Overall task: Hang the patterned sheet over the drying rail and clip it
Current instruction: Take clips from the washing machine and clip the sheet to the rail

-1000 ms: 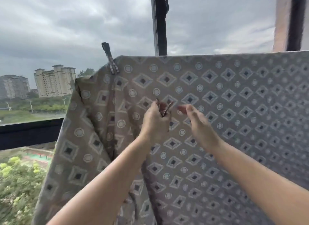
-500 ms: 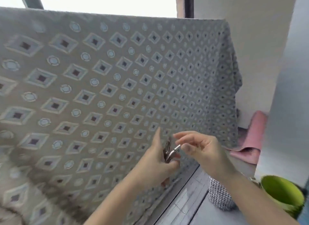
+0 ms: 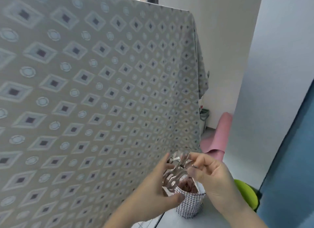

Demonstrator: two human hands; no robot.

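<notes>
The patterned sheet (image 3: 95, 85), grey-beige with diamonds and circles, hangs over the rail and fills the left and middle of the view; the rail itself is hidden under its top fold. Low in the view, my left hand (image 3: 156, 192) holds a bunch of metal clips (image 3: 176, 171). My right hand (image 3: 212, 180) pinches one of those clips at the top of the bunch. Both hands are in front of the sheet's lower right part, apart from it.
A small houndstooth fabric basket (image 3: 190, 205) stands on the ledge just under my hands. A green tub (image 3: 246, 193) sits to its right, a pink rolled mat (image 3: 219, 136) leans at the white wall, and a blue panel (image 3: 292, 160) lies at far right.
My view has swung from the sheet's clipped left end to its right end. Both hands dropped lower and now hold the clip bunch above the basket.
</notes>
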